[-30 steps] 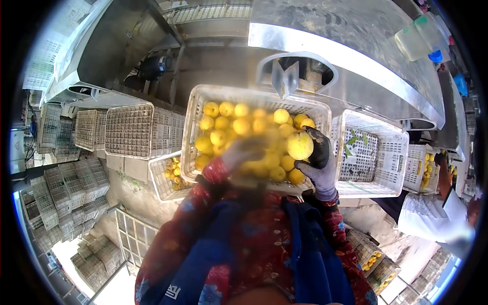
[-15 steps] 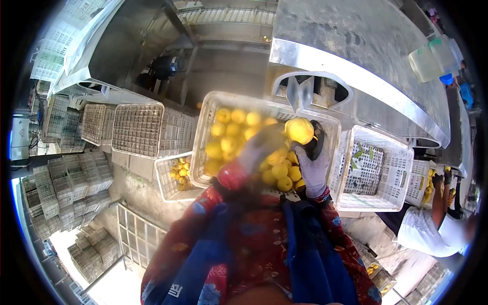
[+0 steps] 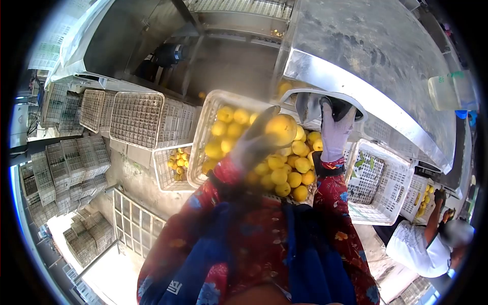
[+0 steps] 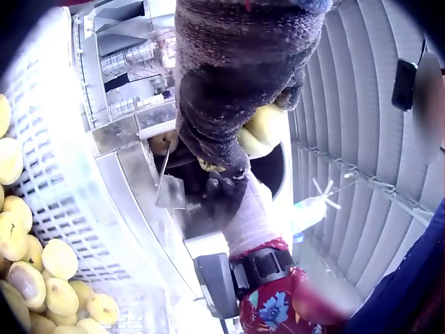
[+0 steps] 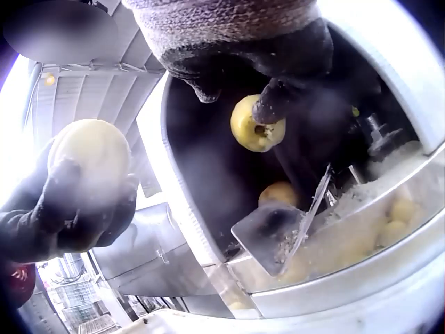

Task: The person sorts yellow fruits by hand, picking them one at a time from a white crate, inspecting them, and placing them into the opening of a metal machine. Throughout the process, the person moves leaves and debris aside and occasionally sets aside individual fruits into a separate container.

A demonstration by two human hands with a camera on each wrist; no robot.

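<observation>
My gloved left hand (image 3: pixel 251 145) grips a large yellow peach (image 3: pixel 280 129) over a white crate (image 3: pixel 201 162) heaped with yellow peaches. In the left wrist view that peach (image 4: pixel 264 131) shows beyond the dark glove (image 4: pixel 236 76). My gloved right hand (image 3: pixel 338 127) reaches into the rounded opening of a metal machine. Inside that opening, in the right wrist view, a peach (image 5: pixel 257 125) with a dark pit at its end has one dark fingertip overlapping it, while other fingers are spread apart from it. Below stands an angled metal blade (image 5: pixel 278 233), with another peach (image 5: pixel 278 193) behind it.
Right of the full crate stands a white crate (image 3: pixel 401 175) with some leaves in it. A smaller crate of peaches (image 3: pixel 178 165) and stacked crates (image 3: pixel 137 122) are on the left. The steel machine top (image 3: pixel 366 51) rises in front. Another person (image 3: pixel 419 249) works at far right.
My right hand has carried its peach from over the crate forward into the machine opening. My left hand has come up from among the peaches with one in its grip. The view has shifted.
</observation>
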